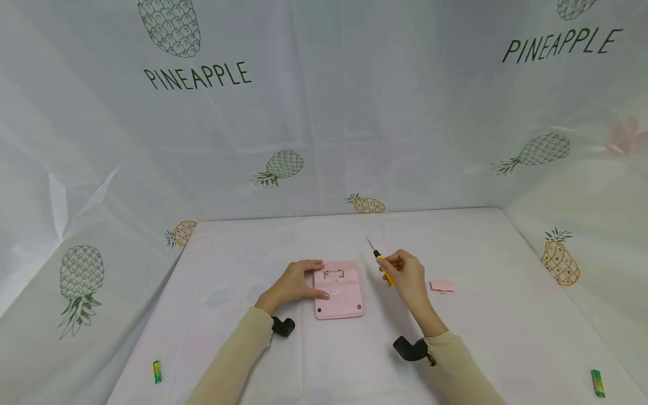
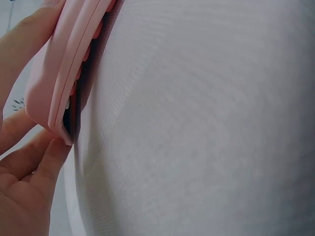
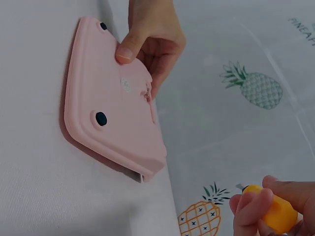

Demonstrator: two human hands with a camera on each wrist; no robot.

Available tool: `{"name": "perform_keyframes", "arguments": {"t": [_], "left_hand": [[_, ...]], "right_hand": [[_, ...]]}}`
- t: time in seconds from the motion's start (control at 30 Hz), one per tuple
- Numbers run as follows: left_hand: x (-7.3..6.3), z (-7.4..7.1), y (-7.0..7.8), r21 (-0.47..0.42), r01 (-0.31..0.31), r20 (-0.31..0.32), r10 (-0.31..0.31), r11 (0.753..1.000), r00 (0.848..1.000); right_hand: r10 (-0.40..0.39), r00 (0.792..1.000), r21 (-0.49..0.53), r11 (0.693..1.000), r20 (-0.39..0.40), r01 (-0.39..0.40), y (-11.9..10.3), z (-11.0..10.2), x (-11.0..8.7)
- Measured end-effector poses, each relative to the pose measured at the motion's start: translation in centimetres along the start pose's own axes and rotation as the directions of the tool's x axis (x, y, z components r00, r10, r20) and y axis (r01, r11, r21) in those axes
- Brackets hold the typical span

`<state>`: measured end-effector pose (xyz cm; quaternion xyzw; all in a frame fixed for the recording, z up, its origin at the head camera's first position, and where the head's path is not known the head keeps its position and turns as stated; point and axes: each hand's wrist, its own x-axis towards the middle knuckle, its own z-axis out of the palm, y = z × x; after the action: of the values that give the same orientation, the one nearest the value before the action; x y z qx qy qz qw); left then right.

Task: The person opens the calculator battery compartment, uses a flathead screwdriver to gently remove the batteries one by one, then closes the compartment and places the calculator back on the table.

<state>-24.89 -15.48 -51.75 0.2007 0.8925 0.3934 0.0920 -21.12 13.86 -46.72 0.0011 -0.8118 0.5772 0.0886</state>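
A pink calculator (image 1: 346,301) lies face down on the white cloth, its battery compartment (image 1: 333,275) uncovered at the far end. My left hand (image 1: 292,286) grips its left edge, thumb on the back and fingers round the far corner. In the left wrist view, a row of keys (image 2: 86,53) shows along the calculator's underside. To the right of the calculator, my right hand (image 1: 407,277) pinches a screwdriver (image 1: 378,256) with a yellow handle and black collar. Its thin shaft points away, up and left, apart from the calculator.
The small pink battery cover (image 1: 442,286) lies to the right of my right hand. One green battery (image 1: 157,372) is at the near left and another battery (image 1: 598,383) at the near right. A pineapple-print curtain (image 1: 324,112) rises behind the table.
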Motion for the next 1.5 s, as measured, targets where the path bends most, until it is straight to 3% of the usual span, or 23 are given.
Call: {"name": "perform_keyframes", "arguments": {"t": [0.13,0.27,0.37,0.63,0.83,1.5], "left_hand": [[0.0,0.0,0.0,0.000,0.000,0.002,0.000,1.000,1.000],[-0.1,0.0,0.0,0.007,0.007,0.001,-0.007,1.000,1.000],[-0.2,-0.1,0.0,0.005,0.001,-0.005,-0.001,1.000,1.000],[-0.3,-0.1,-0.1,-0.010,0.000,-0.009,0.000,1.000,1.000],[-0.3,-0.1,-0.1,-0.006,0.002,-0.011,-0.002,1.000,1.000],[-0.1,0.0,0.1,-0.006,0.011,0.007,-0.011,1.000,1.000]], "right_hand": [[0.081,0.995,0.146,0.985,0.056,-0.088,0.2,-0.5,0.2],[0.160,0.978,0.276,0.942,0.134,-0.191,0.2,-0.9,0.2],[0.206,0.964,0.314,0.916,0.168,-0.250,0.3,-1.2,0.2],[0.224,0.962,0.236,0.937,0.158,-0.257,0.9,-1.8,0.2],[0.264,0.950,0.245,0.922,0.168,-0.300,1.4,-2.2,0.1],[0.285,0.924,0.298,0.886,0.256,-0.356,2.8,-4.2,-0.3]]}}
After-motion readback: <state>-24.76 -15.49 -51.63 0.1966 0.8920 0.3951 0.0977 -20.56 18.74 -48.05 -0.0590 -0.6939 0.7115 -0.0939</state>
